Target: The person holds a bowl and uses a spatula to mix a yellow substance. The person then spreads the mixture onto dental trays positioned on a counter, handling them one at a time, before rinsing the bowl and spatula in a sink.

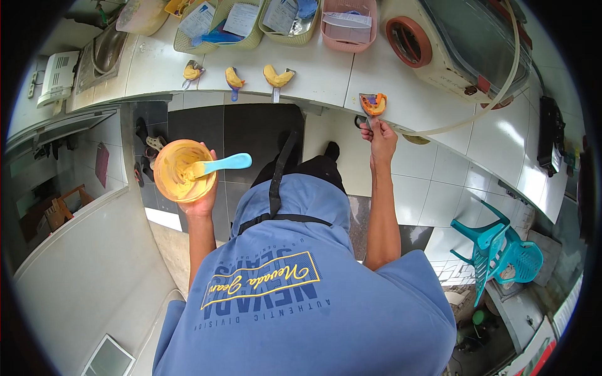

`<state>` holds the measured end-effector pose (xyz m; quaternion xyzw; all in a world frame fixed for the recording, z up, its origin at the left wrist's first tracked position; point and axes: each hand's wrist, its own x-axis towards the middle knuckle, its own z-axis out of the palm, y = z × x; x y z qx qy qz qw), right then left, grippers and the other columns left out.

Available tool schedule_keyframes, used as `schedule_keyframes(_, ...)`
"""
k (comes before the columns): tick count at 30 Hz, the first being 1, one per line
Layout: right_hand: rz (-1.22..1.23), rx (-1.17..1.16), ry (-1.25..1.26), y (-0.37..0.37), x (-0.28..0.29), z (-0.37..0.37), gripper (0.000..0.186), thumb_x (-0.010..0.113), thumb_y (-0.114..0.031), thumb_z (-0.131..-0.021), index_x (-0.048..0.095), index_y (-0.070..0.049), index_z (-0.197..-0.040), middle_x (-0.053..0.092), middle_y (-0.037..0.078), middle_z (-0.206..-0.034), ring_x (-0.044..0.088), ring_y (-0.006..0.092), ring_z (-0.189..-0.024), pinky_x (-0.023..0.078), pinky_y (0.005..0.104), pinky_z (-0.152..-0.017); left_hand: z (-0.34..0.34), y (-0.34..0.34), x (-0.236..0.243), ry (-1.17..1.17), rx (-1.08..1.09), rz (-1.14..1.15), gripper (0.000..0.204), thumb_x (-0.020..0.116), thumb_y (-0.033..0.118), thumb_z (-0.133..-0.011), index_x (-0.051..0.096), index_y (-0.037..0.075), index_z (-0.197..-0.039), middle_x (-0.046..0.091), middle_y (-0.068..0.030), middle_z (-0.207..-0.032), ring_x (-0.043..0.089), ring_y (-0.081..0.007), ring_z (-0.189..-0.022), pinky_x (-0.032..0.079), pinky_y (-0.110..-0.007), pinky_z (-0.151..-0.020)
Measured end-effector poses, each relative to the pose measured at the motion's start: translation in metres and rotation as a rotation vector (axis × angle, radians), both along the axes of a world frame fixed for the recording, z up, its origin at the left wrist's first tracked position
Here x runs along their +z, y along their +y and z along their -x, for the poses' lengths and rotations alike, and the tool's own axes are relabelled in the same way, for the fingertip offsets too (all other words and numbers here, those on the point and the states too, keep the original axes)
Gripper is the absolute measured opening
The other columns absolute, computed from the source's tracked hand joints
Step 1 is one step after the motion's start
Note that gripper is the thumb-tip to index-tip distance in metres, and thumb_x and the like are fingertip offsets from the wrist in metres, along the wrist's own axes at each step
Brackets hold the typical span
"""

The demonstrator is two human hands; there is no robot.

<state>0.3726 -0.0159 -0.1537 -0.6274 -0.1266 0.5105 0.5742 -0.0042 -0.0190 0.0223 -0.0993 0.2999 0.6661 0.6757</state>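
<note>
In my left hand [204, 202] I hold an orange mixing bowl [164, 164], my fingers wrapped round its side. Yellow paste coats the inside, and a spatula with a light blue handle [227, 163] leans in it, jutting over the rim to the right. My right hand [380, 141] pinches the handle of a dental impression tray [374, 105] at the counter's front edge; orange and purple material fills that tray. On the counter to its left lie three more impression trays, [192, 71] the leftmost, all carrying yellow material.
Green baskets [248, 39] and a pink basket [348, 45] with papers and bags line the back of the white counter [326, 75]. A cabinet-like machine with a round red-brown port [409, 41] and a hose stands at right. Teal plastic chairs [486, 241] are on the lower right.
</note>
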Motion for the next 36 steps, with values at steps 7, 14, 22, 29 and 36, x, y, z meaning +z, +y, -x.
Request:
schedule_keyframes(7, -0.049, -0.036, -0.012, 0.003, -0.004, 0.002, 0.028, 0.059, -0.023, -0.096, 0.063, 0.005, -0.097, 0.070, 0.014, -0.080, 0.062, 0.0121, -0.061, 0.051, 0.0229, -0.058, 0.001, 0.002, 0.001, 0.009, -0.004, -0.002, 0.049, 0.057, 0.042, -0.091, 0.055, 0.010, -0.128, 0.053, -0.0158, -0.131, 0.045, -0.0332, -0.129, 0.032, -0.050, -0.113)
schedule_keyframes(14, -0.034, -0.034, 0.020, 0.003, 0.001, 0.005, 0.028, 0.059, -0.023, -0.096, 0.063, 0.005, -0.097, 0.070, 0.014, -0.081, 0.063, 0.0129, -0.062, 0.051, 0.0226, -0.058, 0.003, 0.004, 0.002, 0.015, -0.020, -0.016, 0.048, 0.058, 0.041, -0.090, 0.056, 0.010, -0.127, 0.054, -0.0157, -0.131, 0.046, -0.0330, -0.129, 0.031, -0.050, -0.113)
schedule_keyframes(22, -0.037, -0.010, 0.055, 0.000, 0.000, 0.004, 0.028, 0.060, -0.024, -0.095, 0.064, 0.003, -0.096, 0.070, 0.013, -0.081, 0.064, 0.0118, -0.062, 0.047, 0.0207, -0.054, 0.003, 0.004, 0.000, 0.020, 0.001, 0.034, 0.049, 0.057, 0.042, -0.090, 0.055, 0.010, -0.128, 0.054, -0.0155, -0.131, 0.046, -0.0323, -0.129, 0.032, -0.050, -0.113)
schedule_keyframes(29, -0.056, 0.009, 0.041, 0.005, 0.003, 0.007, 0.028, 0.060, -0.024, -0.095, 0.064, 0.003, -0.096, 0.071, 0.013, -0.082, 0.063, 0.0100, -0.062, 0.042, 0.0193, -0.051, 0.001, 0.002, 0.002, 0.028, -0.017, 0.008, 0.048, 0.053, 0.043, -0.092, 0.055, 0.010, -0.128, 0.054, -0.0155, -0.130, 0.046, -0.0324, -0.129, 0.033, -0.050, -0.113)
schedule_keyframes(36, -0.037, -0.008, 0.010, 0.003, -0.002, 0.012, 0.027, 0.060, -0.024, -0.095, 0.065, 0.003, -0.096, 0.071, 0.012, -0.082, 0.052, 0.0052, -0.054, 0.036, 0.0188, -0.049, 0.000, 0.003, 0.004, -0.001, -0.017, 0.005, 0.047, 0.055, 0.041, -0.092, 0.056, 0.009, -0.126, 0.055, -0.0149, -0.129, 0.046, -0.0322, -0.129, 0.032, -0.050, -0.113)
